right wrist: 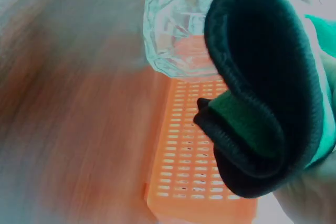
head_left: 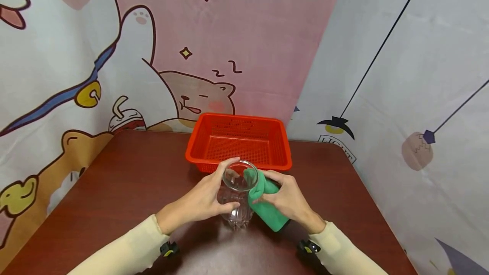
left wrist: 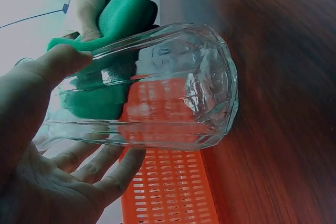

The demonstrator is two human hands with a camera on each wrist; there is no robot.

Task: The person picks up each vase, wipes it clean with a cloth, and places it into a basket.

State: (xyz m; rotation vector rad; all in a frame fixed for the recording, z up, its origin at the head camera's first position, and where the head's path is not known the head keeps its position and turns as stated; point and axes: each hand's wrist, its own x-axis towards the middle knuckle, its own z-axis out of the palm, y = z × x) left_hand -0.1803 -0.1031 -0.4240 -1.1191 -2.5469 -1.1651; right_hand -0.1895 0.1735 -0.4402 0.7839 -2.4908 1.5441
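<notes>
**Cloth at the right side of the jar's mouth**

From far off, I see the clear jar (head_left: 238, 215) over the middle of the table (head_left: 153, 173), its mouth up and its long side going up and down. I can't tell if its bottom touches the table. The left hand (head_left: 204, 196) grips it from the left, thumb on the near side. The right hand (head_left: 288, 198) holds the folded green cloth (head_left: 269, 213), which meets the rim's right side and slants down toward the table's near right corner. I think that meeting spot matters most. I can't tell how much cloth is inside. The red basket (head_left: 244, 117) is behind, by the far edge.
</notes>
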